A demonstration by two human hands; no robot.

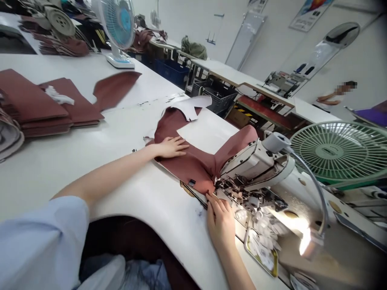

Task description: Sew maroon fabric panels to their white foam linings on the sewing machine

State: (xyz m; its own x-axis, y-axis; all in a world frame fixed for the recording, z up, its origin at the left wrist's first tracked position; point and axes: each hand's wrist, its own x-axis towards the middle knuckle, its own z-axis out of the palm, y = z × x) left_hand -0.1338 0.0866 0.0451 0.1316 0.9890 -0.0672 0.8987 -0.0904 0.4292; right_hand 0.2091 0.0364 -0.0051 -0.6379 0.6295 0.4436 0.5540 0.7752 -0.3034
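A reddish-brown fabric piece [187, 163] lies across the white table [121, 177] and runs under the head of a white industrial sewing machine [254, 165]. My left hand [171, 147] rests flat on the fabric with its fingers spread. My right hand [219, 219] is at the fabric's near edge, just in front of the machine's needle area, pinching that edge between its fingers. A small dark tag [191, 183] sits on the fabric near this hand. White paper [189, 106] lies on the far end of the fabric. The presser foot is hidden among the machine's parts.
Stacked brown cut pieces [39, 104] and a loose brown piece [115, 89] lie at the left. A blue-and-white desk fan [117, 30] stands beyond them. A green fan [340, 153] and a gooseneck lamp [311, 241] stand by the machine. A person [335, 94] is in the distance.
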